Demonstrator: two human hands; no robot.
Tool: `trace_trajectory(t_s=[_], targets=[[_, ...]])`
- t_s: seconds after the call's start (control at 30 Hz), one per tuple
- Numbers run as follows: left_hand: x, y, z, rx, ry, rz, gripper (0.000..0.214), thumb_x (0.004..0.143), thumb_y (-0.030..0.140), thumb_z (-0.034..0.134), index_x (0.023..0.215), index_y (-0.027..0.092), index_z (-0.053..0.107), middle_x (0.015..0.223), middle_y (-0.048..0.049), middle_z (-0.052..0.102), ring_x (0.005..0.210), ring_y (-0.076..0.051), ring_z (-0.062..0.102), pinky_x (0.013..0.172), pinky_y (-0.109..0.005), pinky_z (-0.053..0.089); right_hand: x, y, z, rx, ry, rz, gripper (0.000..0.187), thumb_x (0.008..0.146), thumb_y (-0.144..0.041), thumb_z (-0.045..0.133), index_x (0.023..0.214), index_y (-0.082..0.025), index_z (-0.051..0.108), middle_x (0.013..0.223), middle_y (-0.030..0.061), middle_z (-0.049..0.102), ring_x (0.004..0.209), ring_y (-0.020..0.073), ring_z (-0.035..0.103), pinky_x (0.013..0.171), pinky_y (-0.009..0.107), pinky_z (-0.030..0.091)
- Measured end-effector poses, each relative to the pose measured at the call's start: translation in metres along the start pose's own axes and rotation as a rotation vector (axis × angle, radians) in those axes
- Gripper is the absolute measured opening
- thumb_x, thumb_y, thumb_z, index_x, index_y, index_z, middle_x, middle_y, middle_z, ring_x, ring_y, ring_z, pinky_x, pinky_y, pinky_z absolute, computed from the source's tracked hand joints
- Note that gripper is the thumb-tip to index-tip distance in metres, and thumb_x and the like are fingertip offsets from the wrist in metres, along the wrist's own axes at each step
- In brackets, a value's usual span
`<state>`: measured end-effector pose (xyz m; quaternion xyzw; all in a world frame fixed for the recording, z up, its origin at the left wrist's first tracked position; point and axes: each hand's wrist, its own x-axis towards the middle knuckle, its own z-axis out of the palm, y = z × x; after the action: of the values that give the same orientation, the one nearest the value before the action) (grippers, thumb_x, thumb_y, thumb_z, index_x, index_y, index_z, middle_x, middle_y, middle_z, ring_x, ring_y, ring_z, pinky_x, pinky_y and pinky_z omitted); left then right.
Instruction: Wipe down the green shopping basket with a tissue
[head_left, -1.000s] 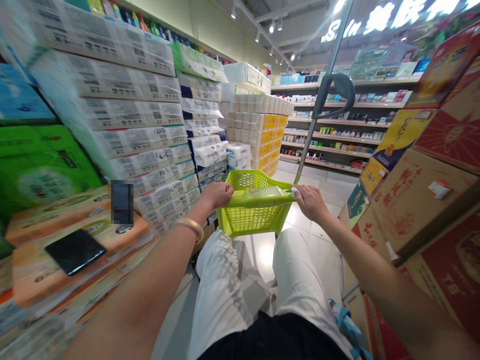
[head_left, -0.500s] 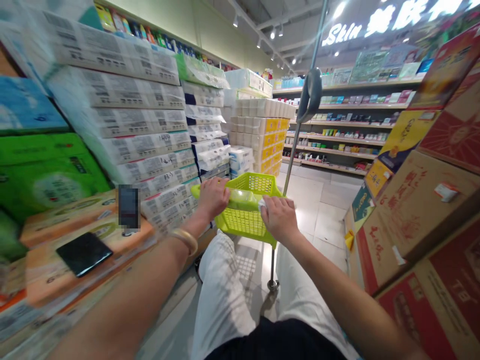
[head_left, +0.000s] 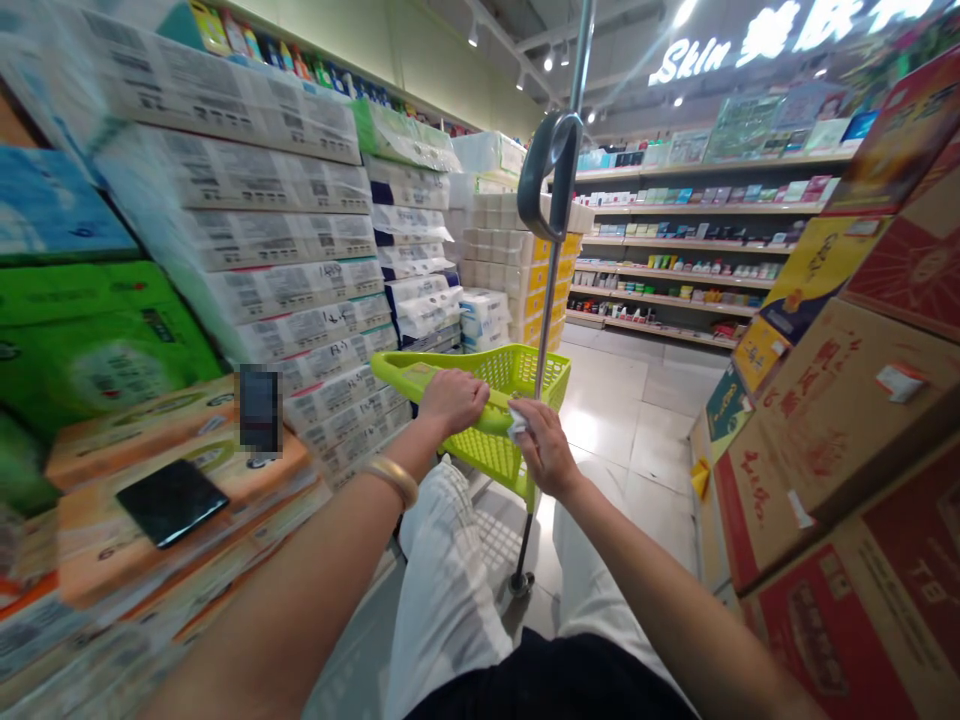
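Left grip (head_left: 454, 400): we had it closed round the bar (head_left: 405, 374) of a green basket (head_left: 486, 452). Right grip (head_left: 547, 447): we found it pinching a white cloth (head_left: 517, 425) at the bar's right end. Handling, in our judgement: left best held firm against swing; cloth best pressed flat, clear of the pole (head_left: 550, 310) near it. Basket: ahead of us, above the floor (head_left: 600, 430). Leftward: wrapped packs (head_left: 277, 240); dark slab (head_left: 172, 503) on an orange pack (head_left: 94, 550). Rightward: stacked cartons (head_left: 795, 440). Beyond: shelves (head_left: 675, 243).
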<state>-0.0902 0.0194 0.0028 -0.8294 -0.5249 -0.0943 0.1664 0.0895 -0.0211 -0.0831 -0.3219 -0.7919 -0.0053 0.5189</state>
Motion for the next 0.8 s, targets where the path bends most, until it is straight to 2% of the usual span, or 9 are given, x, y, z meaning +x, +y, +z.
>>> trace_trajectory(t_s=[0.17, 0.3, 0.43, 0.53, 0.63, 0.73, 0.8], targets=[[-0.003, 0.005, -0.001, -0.001, 0.022, 0.038, 0.044, 0.091, 0.032, 0.033, 0.083, 0.019, 0.074, 0.086, -0.0092, 0.071, 0.084, -0.022, 0.061, 0.075, -0.034, 0.04, -0.016, 0.01, 0.013, 0.147, 0.167, 0.093, 0.04, 0.094, -0.027, 0.035, 0.133, -0.024, 0.045, 0.13, 0.0093, 0.051, 0.124, 0.022, 0.046, 0.107, 0.045, 0.037], [-0.005, 0.008, -0.001, -0.008, 0.033, 0.041, 0.045, 0.091, 0.032, 0.033, 0.082, 0.018, 0.075, 0.086, -0.0099, 0.071, 0.086, -0.024, 0.061, 0.076, -0.036, 0.04, -0.023, 0.004, 0.031, 0.25, 0.324, 0.196, 0.041, 0.095, -0.028, 0.033, 0.135, -0.024, 0.041, 0.134, 0.009, 0.048, 0.128, 0.0208, 0.044, 0.11, 0.045, 0.033], [-0.008, 0.011, -0.002, -0.002, 0.038, 0.035, 0.044, 0.091, 0.033, 0.034, 0.081, 0.018, 0.074, 0.087, -0.0091, 0.071, 0.086, -0.022, 0.061, 0.076, -0.035, 0.039, -0.024, -0.004, 0.044, 0.359, 0.54, 0.439, 0.042, 0.095, -0.035, 0.035, 0.135, -0.022, 0.039, 0.134, 0.0101, 0.048, 0.125, 0.0196, 0.046, 0.108, 0.041, 0.034], [-0.009, 0.012, -0.002, -0.004, 0.038, 0.042, 0.043, 0.091, 0.033, 0.035, 0.081, 0.019, 0.074, 0.086, -0.0085, 0.071, 0.087, -0.021, 0.06, 0.076, -0.035, 0.039, -0.016, 0.0, 0.044, 0.424, 0.669, 0.643, 0.048, 0.091, -0.042, 0.04, 0.134, -0.02, 0.039, 0.134, 0.0107, 0.047, 0.124, 0.0195, 0.046, 0.107, 0.039, 0.033], [-0.01, 0.014, -0.001, -0.014, 0.05, 0.032, 0.043, 0.091, 0.033, 0.036, 0.08, 0.019, 0.074, 0.083, -0.0091, 0.071, 0.085, -0.022, 0.06, 0.075, -0.035, 0.038, 0.007, 0.01, 0.035, 0.541, 0.652, 0.753, 0.047, 0.085, -0.045, 0.044, 0.124, -0.019, 0.049, 0.124, 0.0083, 0.056, 0.115, 0.0194, 0.052, 0.102, 0.036, 0.038], [-0.01, 0.016, 0.0, -0.026, 0.06, 0.019, 0.043, 0.091, 0.033, 0.035, 0.079, 0.019, 0.074, 0.083, -0.0088, 0.071, 0.084, -0.022, 0.06, 0.074, -0.035, 0.037, 0.043, 0.019, 0.017, 0.742, 0.559, 0.77, 0.038, 0.079, -0.044, 0.046, 0.104, -0.018, 0.059, 0.092, 0.0031, 0.065, 0.089, 0.0167, 0.06, 0.084, 0.03, 0.047], [-0.01, 0.017, 0.0, -0.028, 0.065, 0.019, 0.044, 0.091, 0.033, 0.034, 0.078, 0.02, 0.074, 0.083, -0.0081, 0.071, 0.084, -0.022, 0.06, 0.074, -0.035, 0.037, 0.068, 0.023, 0.0, 0.899, 0.504, 0.783, 0.037, 0.078, -0.043, 0.045, 0.1, -0.018, 0.061, 0.072, -0.0003, 0.063, 0.071, 0.0149, 0.06, 0.069, 0.026, 0.048]])
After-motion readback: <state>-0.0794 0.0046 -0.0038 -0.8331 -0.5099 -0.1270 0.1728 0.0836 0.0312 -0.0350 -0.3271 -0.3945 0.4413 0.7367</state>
